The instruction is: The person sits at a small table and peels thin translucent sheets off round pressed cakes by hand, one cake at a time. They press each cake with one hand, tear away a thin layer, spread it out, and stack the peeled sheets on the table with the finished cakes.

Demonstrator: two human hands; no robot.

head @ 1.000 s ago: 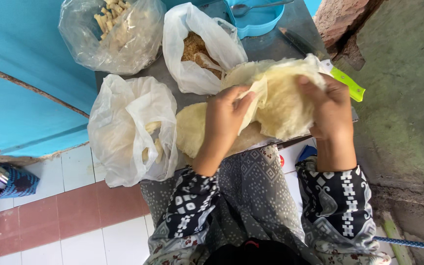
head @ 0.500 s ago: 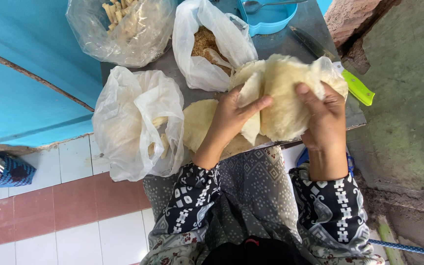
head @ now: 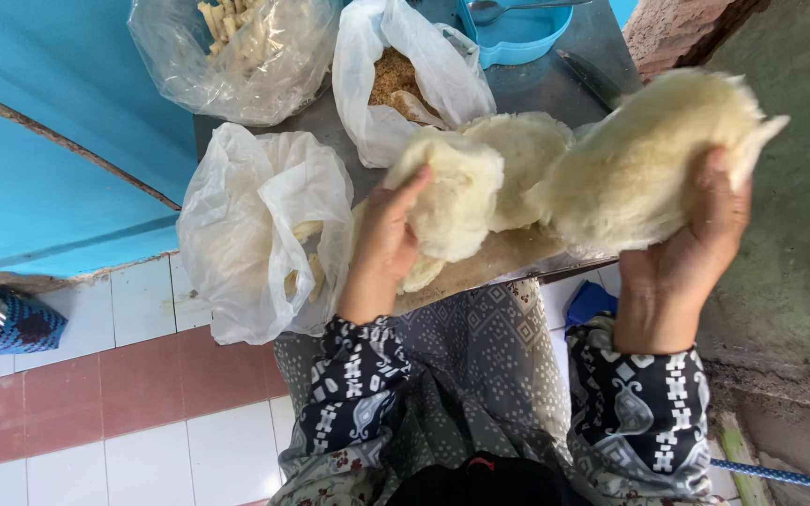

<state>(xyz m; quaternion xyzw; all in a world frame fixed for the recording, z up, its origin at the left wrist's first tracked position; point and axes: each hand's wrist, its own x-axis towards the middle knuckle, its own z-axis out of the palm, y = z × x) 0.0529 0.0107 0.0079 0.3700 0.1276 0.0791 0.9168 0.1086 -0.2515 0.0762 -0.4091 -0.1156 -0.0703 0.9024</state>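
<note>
Left hand (head: pixel 382 245): grips one pale round wrapper (head: pixel 447 192).
Right hand (head: pixel 682 248): clasps lifted wrapper stack (head: pixel 635 164).
Progress: wrappers partly separated; more stacked at worktop (head: pixel 536 89) front edge.

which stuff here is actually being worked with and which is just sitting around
In hand:
- pale round wafers, a fanned stack held above the table
- left hand, gripping one end
- right hand, gripping the other end

Lying about:
- white bag, beside the left hand
- clear bag of sticks
- bag of brown crumbs
- blue bowl
- patterned pouch on the tiled floor
</note>
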